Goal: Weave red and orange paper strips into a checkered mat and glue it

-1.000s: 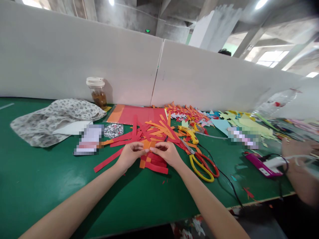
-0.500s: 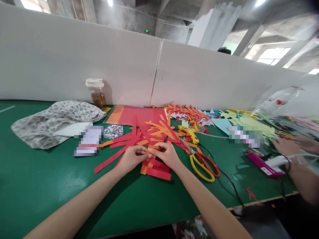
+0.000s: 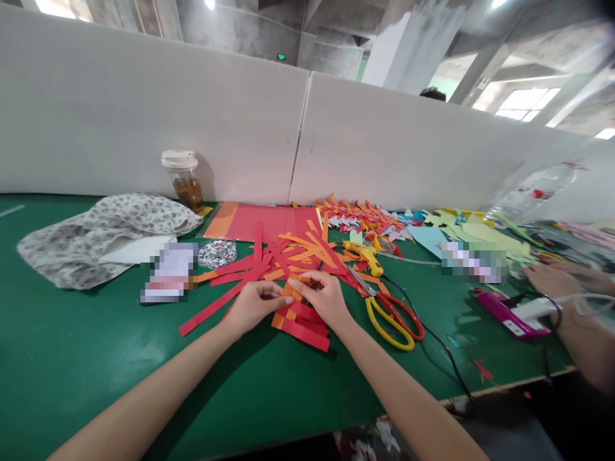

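Note:
Between my hands is a piece woven from red and orange paper strips (image 3: 302, 325), its red ends hanging toward me. My left hand (image 3: 257, 306) pinches its left edge between thumb and fingers. From the other side my right hand (image 3: 323, 296) grips its upper right part, thumb on top. Loose red and orange paper strips (image 3: 259, 253) lie heaped just behind my hands. Scissors (image 3: 390, 320) with one yellow and one red handle rest to the right of my right hand. The undersides of my fingers are hidden.
A yellow glue gun (image 3: 369, 257) with a black cord lies beyond the scissors. To the left are a phone (image 3: 170, 272), a bag of small round pieces (image 3: 218, 253), a patterned cloth (image 3: 106, 237) and a lidded cup (image 3: 185, 182). At right, a co-worker's hands (image 3: 548, 282) are near a purple device (image 3: 512, 315).
The woven piece has turned and tilted slightly between my fingers, showing more of its checkered face. Both hands keep hold, with my right fingers shifted a little upward.

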`<act>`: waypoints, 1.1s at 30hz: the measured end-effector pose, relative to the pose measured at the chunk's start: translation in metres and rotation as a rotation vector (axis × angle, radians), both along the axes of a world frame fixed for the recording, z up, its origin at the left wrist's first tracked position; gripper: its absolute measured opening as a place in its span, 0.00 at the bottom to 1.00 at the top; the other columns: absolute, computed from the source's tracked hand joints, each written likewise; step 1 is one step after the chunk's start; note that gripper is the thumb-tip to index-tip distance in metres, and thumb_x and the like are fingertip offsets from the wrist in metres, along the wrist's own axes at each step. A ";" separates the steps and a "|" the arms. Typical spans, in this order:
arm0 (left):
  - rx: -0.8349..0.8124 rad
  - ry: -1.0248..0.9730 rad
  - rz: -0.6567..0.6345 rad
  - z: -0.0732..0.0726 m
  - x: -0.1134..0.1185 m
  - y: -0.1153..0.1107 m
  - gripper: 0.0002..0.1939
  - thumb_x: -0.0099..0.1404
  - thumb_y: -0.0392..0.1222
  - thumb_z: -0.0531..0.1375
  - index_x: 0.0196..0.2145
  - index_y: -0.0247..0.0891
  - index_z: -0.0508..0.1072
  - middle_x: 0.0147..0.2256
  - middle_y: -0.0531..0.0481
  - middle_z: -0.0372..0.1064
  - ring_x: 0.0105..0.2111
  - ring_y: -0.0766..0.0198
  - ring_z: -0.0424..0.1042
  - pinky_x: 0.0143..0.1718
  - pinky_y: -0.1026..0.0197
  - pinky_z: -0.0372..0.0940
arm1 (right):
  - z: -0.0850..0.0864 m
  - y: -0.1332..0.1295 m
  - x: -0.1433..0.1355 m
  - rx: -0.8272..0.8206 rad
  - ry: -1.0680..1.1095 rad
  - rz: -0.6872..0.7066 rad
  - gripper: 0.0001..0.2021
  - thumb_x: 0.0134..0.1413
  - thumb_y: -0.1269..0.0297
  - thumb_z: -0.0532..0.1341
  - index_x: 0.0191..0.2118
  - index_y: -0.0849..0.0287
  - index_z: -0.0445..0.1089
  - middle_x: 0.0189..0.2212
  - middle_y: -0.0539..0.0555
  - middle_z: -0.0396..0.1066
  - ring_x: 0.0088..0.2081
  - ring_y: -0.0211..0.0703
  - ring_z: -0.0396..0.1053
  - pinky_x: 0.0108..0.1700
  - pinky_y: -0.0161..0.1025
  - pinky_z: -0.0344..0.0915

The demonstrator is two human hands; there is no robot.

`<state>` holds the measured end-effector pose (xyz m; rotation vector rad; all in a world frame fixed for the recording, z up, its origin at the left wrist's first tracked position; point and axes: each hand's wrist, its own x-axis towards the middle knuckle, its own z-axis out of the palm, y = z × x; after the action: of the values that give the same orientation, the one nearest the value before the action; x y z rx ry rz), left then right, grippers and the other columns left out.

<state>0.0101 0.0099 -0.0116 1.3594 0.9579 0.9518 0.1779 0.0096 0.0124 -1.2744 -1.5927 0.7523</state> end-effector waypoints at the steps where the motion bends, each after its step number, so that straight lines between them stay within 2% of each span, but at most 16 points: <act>1: -0.005 0.003 0.003 0.000 0.000 0.000 0.11 0.48 0.46 0.68 0.25 0.37 0.74 0.26 0.51 0.75 0.26 0.65 0.71 0.29 0.65 0.63 | 0.000 0.000 0.000 -0.008 0.011 -0.018 0.13 0.43 0.53 0.65 0.24 0.59 0.70 0.23 0.52 0.71 0.24 0.38 0.64 0.27 0.35 0.62; 3: -0.005 0.010 0.003 0.001 0.000 -0.001 0.11 0.47 0.46 0.68 0.25 0.37 0.74 0.25 0.51 0.74 0.25 0.66 0.71 0.29 0.65 0.63 | 0.000 0.001 0.000 -0.030 0.035 -0.033 0.14 0.42 0.52 0.66 0.25 0.60 0.71 0.24 0.52 0.71 0.23 0.39 0.65 0.26 0.36 0.62; 8: -0.002 0.006 0.045 0.000 0.001 -0.001 0.13 0.47 0.47 0.68 0.25 0.36 0.72 0.23 0.53 0.72 0.23 0.67 0.69 0.26 0.66 0.61 | -0.001 0.006 0.006 -0.052 0.075 0.050 0.13 0.40 0.55 0.67 0.29 0.60 0.72 0.26 0.52 0.72 0.28 0.41 0.69 0.30 0.35 0.64; 11: -0.024 -0.026 0.080 -0.003 0.001 0.001 0.15 0.46 0.48 0.68 0.26 0.36 0.71 0.22 0.54 0.70 0.22 0.68 0.68 0.25 0.67 0.61 | -0.002 0.010 0.011 -0.123 0.108 0.092 0.16 0.37 0.57 0.69 0.34 0.60 0.72 0.26 0.52 0.73 0.30 0.42 0.71 0.33 0.37 0.66; 15: -0.034 -0.035 0.090 -0.007 0.000 0.003 0.15 0.49 0.50 0.66 0.28 0.36 0.71 0.23 0.54 0.70 0.24 0.67 0.69 0.25 0.67 0.63 | 0.000 0.013 0.016 -0.202 0.138 0.140 0.16 0.35 0.60 0.69 0.34 0.60 0.71 0.28 0.53 0.74 0.32 0.43 0.73 0.35 0.39 0.67; 19: -0.036 -0.048 0.079 -0.010 -0.001 0.004 0.14 0.49 0.50 0.66 0.28 0.37 0.71 0.23 0.55 0.70 0.23 0.69 0.69 0.25 0.67 0.62 | 0.007 0.014 0.023 -0.286 0.201 0.244 0.13 0.37 0.67 0.62 0.35 0.60 0.71 0.28 0.53 0.75 0.33 0.44 0.73 0.39 0.41 0.67; 22: -0.038 -0.035 0.076 -0.009 0.000 0.004 0.14 0.50 0.49 0.66 0.28 0.37 0.71 0.22 0.55 0.69 0.23 0.69 0.68 0.25 0.67 0.62 | 0.013 0.013 0.027 -0.339 0.204 0.284 0.16 0.34 0.73 0.57 0.36 0.60 0.70 0.29 0.53 0.75 0.34 0.44 0.73 0.39 0.42 0.67; 26: -0.043 -0.047 0.072 -0.009 0.000 0.004 0.14 0.49 0.47 0.67 0.28 0.37 0.70 0.23 0.55 0.69 0.23 0.69 0.67 0.24 0.68 0.61 | 0.013 0.011 0.028 -0.301 0.146 0.308 0.19 0.32 0.75 0.59 0.38 0.59 0.69 0.31 0.53 0.75 0.35 0.44 0.73 0.39 0.42 0.67; 33: -0.037 -0.020 0.055 -0.010 0.000 0.005 0.15 0.50 0.48 0.67 0.29 0.36 0.69 0.22 0.56 0.67 0.22 0.71 0.65 0.23 0.69 0.58 | 0.007 0.010 0.023 -0.179 0.223 0.305 0.18 0.38 0.70 0.65 0.40 0.56 0.69 0.37 0.55 0.72 0.40 0.44 0.72 0.43 0.43 0.68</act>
<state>0.0101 0.0148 -0.0219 1.2958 0.9973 0.9832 0.2008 0.0196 0.0198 -1.0381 -1.5799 1.2077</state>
